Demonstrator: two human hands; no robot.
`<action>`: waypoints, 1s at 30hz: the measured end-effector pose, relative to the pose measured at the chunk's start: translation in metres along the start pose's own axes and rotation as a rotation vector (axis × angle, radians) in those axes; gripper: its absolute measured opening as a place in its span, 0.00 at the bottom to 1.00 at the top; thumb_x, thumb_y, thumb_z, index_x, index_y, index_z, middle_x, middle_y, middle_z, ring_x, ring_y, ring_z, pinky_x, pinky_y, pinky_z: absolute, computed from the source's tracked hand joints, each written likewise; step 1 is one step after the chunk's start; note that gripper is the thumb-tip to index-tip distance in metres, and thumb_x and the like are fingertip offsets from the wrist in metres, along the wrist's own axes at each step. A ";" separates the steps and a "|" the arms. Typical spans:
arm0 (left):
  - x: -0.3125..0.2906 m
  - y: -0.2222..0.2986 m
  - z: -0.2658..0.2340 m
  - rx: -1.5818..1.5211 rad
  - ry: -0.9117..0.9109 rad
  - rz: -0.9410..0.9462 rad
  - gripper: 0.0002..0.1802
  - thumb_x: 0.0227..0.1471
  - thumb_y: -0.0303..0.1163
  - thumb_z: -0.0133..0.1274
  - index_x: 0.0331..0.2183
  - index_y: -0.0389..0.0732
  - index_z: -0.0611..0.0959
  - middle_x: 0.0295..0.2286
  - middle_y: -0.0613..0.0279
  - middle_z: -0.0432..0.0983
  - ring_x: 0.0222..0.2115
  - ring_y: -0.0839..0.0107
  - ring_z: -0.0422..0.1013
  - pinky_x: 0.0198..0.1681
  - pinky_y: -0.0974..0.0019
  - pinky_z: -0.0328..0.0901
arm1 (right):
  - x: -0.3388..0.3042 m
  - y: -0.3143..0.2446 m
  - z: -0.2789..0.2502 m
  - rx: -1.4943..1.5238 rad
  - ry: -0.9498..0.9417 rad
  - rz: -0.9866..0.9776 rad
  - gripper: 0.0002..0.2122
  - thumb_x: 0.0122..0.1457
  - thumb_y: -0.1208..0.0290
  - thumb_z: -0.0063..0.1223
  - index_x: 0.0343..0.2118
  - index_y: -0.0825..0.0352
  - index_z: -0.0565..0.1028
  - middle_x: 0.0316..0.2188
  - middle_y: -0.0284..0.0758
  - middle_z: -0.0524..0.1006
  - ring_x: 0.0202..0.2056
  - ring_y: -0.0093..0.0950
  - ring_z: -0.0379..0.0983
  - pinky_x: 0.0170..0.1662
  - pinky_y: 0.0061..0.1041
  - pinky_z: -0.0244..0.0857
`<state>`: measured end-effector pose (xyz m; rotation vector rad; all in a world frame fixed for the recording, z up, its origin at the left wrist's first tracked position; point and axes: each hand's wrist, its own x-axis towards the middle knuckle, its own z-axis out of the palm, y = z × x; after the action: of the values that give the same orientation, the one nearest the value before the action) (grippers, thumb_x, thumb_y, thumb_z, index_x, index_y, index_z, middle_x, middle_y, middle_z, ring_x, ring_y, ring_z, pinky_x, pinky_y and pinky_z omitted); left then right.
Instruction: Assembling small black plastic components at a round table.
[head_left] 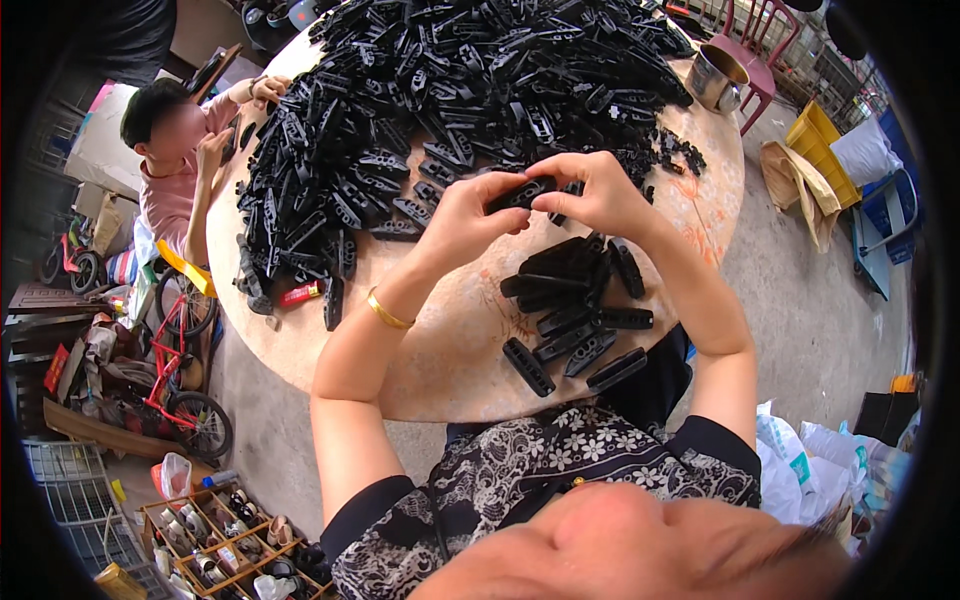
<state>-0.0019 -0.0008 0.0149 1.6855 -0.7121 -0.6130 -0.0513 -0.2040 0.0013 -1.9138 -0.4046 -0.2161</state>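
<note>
Between my two hands, over the middle of the round table point(440, 345), is a long black plastic part point(522, 194) with rounded ends. My left hand point(472, 218) pinches one end, thumb and fingers bent around it. The other end sits between the thumb and fingers of my right hand point(595, 192). Beyond them a big heap of similar black plastic parts point(440, 75) covers the far and left side of the tabletop. Below my right hand, close to my body, lies a smaller loose group of black parts point(565, 325), some with rows of holes showing.
A metal pot point(716, 80) stands at the far right table edge, near a red chair point(758, 50). A red packet point(300, 294) lies at the left. Across there a person in pink point(172, 205) reaches to the heap. A red bicycle point(170, 370) and shoe rack point(225, 545) stand on the left floor.
</note>
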 end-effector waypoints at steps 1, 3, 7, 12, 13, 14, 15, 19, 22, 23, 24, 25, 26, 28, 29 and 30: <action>0.000 0.001 0.002 0.022 0.014 0.022 0.23 0.47 0.22 0.56 0.46 0.26 0.72 0.33 0.58 0.76 0.32 0.76 0.73 0.36 0.73 0.69 | 0.000 -0.001 -0.001 -0.012 0.013 -0.017 0.16 0.46 0.72 0.63 0.38 0.72 0.77 0.26 0.37 0.79 0.24 0.17 0.71 0.28 0.18 0.67; 0.000 0.001 0.003 0.071 0.030 0.049 0.22 0.46 0.22 0.55 0.45 0.27 0.73 0.34 0.59 0.76 0.31 0.77 0.73 0.36 0.74 0.69 | -0.001 -0.005 -0.002 -0.025 0.028 -0.028 0.14 0.46 0.72 0.63 0.37 0.72 0.77 0.26 0.36 0.79 0.25 0.17 0.72 0.29 0.18 0.67; -0.002 0.002 0.003 0.220 0.015 0.075 0.22 0.46 0.22 0.55 0.46 0.28 0.73 0.35 0.58 0.76 0.32 0.77 0.73 0.37 0.75 0.68 | 0.000 -0.008 -0.009 0.024 -0.061 -0.018 0.12 0.48 0.73 0.61 0.36 0.72 0.78 0.27 0.35 0.80 0.27 0.17 0.73 0.33 0.18 0.67; -0.016 0.027 0.023 0.400 -0.345 0.168 0.23 0.43 0.26 0.59 0.45 0.38 0.77 0.37 0.62 0.77 0.38 0.74 0.72 0.41 0.69 0.67 | 0.006 0.011 -0.055 0.154 0.066 0.129 0.10 0.54 0.70 0.55 0.36 0.71 0.77 0.27 0.35 0.79 0.29 0.21 0.75 0.34 0.19 0.68; -0.019 0.038 0.028 0.433 -0.438 0.162 0.22 0.43 0.30 0.62 0.44 0.41 0.79 0.36 0.61 0.77 0.35 0.70 0.72 0.39 0.68 0.66 | 0.005 0.015 -0.062 -0.007 0.086 0.135 0.09 0.53 0.71 0.55 0.35 0.70 0.77 0.27 0.35 0.79 0.30 0.21 0.75 0.34 0.19 0.68; -0.016 0.027 0.033 0.355 -0.431 0.319 0.19 0.44 0.35 0.62 0.40 0.40 0.81 0.33 0.60 0.77 0.33 0.70 0.71 0.36 0.69 0.65 | 0.003 0.019 -0.068 -0.168 0.105 0.141 0.08 0.52 0.73 0.55 0.34 0.70 0.77 0.28 0.34 0.78 0.30 0.21 0.74 0.34 0.20 0.68; -0.012 0.025 0.033 0.359 -0.412 0.339 0.16 0.45 0.37 0.61 0.37 0.39 0.82 0.32 0.60 0.77 0.32 0.70 0.71 0.35 0.69 0.65 | 0.003 0.020 -0.069 -0.326 0.123 0.145 0.07 0.52 0.74 0.56 0.33 0.70 0.77 0.28 0.34 0.78 0.30 0.21 0.74 0.34 0.21 0.68; 0.017 0.031 0.039 0.715 -0.055 0.029 0.19 0.45 0.45 0.60 0.30 0.37 0.80 0.31 0.57 0.75 0.31 0.65 0.71 0.34 0.64 0.65 | 0.000 0.020 -0.064 -0.589 -0.015 0.155 0.08 0.44 0.74 0.59 0.30 0.63 0.78 0.29 0.35 0.77 0.34 0.36 0.74 0.39 0.31 0.67; 0.027 0.008 0.046 0.969 0.079 0.128 0.22 0.44 0.45 0.60 0.34 0.37 0.77 0.32 0.54 0.75 0.33 0.59 0.72 0.37 0.61 0.66 | -0.004 0.010 -0.052 -0.709 -0.099 0.142 0.09 0.43 0.73 0.60 0.30 0.62 0.78 0.33 0.36 0.75 0.38 0.35 0.73 0.41 0.31 0.66; 0.028 0.003 0.048 1.012 0.094 0.126 0.23 0.43 0.45 0.60 0.35 0.37 0.76 0.32 0.54 0.75 0.34 0.58 0.72 0.38 0.60 0.66 | -0.003 0.015 -0.048 -0.726 -0.139 0.182 0.08 0.42 0.73 0.61 0.29 0.62 0.78 0.34 0.36 0.73 0.39 0.35 0.72 0.41 0.31 0.65; 0.029 -0.005 0.047 0.993 0.138 0.133 0.22 0.43 0.43 0.59 0.35 0.37 0.76 0.32 0.54 0.74 0.34 0.58 0.72 0.38 0.60 0.66 | -0.001 0.016 -0.046 -0.737 -0.143 0.172 0.07 0.43 0.72 0.61 0.28 0.62 0.77 0.33 0.36 0.73 0.39 0.35 0.72 0.41 0.32 0.65; 0.029 -0.012 0.046 0.973 0.181 0.140 0.22 0.43 0.42 0.59 0.36 0.37 0.76 0.31 0.54 0.74 0.34 0.58 0.72 0.39 0.60 0.66 | 0.001 0.016 -0.044 -0.747 -0.148 0.161 0.07 0.43 0.72 0.61 0.27 0.63 0.77 0.33 0.36 0.73 0.38 0.36 0.72 0.41 0.32 0.66; 0.030 -0.019 0.045 0.953 0.225 0.147 0.21 0.43 0.41 0.59 0.37 0.37 0.76 0.31 0.54 0.74 0.35 0.58 0.72 0.39 0.60 0.66 | 0.002 0.017 -0.043 -0.757 -0.153 0.149 0.06 0.44 0.72 0.60 0.26 0.63 0.76 0.32 0.36 0.73 0.38 0.36 0.72 0.40 0.32 0.66; 0.027 -0.024 0.040 0.852 0.278 0.170 0.16 0.42 0.34 0.57 0.35 0.36 0.76 0.30 0.54 0.74 0.33 0.59 0.72 0.37 0.62 0.67 | 0.001 0.020 -0.044 -0.752 -0.090 0.107 0.05 0.46 0.70 0.58 0.25 0.64 0.75 0.30 0.35 0.73 0.37 0.36 0.72 0.40 0.32 0.65; 0.026 -0.026 0.037 0.819 0.296 0.178 0.15 0.42 0.33 0.57 0.34 0.36 0.76 0.31 0.54 0.74 0.33 0.60 0.72 0.37 0.63 0.67 | 0.001 0.020 -0.046 -0.758 -0.062 0.111 0.05 0.47 0.70 0.57 0.25 0.63 0.75 0.30 0.35 0.73 0.37 0.36 0.72 0.40 0.32 0.66; 0.023 -0.026 0.035 0.787 0.317 0.184 0.14 0.42 0.31 0.56 0.34 0.36 0.76 0.31 0.54 0.74 0.32 0.60 0.72 0.36 0.63 0.67 | 0.001 0.020 -0.048 -0.763 -0.036 0.113 0.05 0.47 0.69 0.57 0.25 0.63 0.75 0.29 0.36 0.73 0.37 0.35 0.72 0.39 0.32 0.66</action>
<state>-0.0076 -0.0364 -0.0185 2.3251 -0.9265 0.1043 -0.0411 -0.2548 0.0021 -2.6845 -0.2495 -0.2875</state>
